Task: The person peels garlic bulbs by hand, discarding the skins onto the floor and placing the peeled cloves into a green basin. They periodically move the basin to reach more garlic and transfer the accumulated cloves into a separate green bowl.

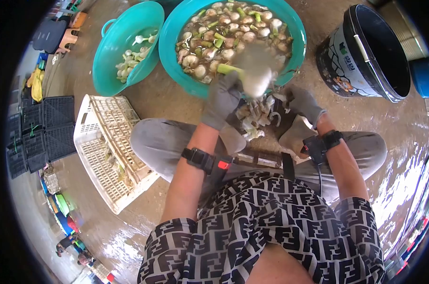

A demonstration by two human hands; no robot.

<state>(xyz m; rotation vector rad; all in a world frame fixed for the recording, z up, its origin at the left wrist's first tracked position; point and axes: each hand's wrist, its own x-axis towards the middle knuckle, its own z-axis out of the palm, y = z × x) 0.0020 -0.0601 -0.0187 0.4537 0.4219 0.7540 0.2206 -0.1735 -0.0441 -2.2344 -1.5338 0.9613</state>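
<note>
In a grey glove, my left hand (223, 98) is closed on the green stem of a white bulb (257, 83), over the near rim of a large teal basin (171, 64). The bulb is blurred. Many white bulbs with cut green stems (233, 28) lie in brown water in that basin. To the right of the bulb, my right hand (305, 105), also gloved, has curled fingers; whether it holds anything is too small to tell. Below and between the hands, peeled papery skins (257, 116) lie in a heap.
A teal colander (100, 66) with cleaner white bulbs stands left of the basin. The black bucket (347, 61) is at the right, near a blue container (425, 78). A white crate (89, 156) lies by my left knee; black crates (58, 125) stand further left.
</note>
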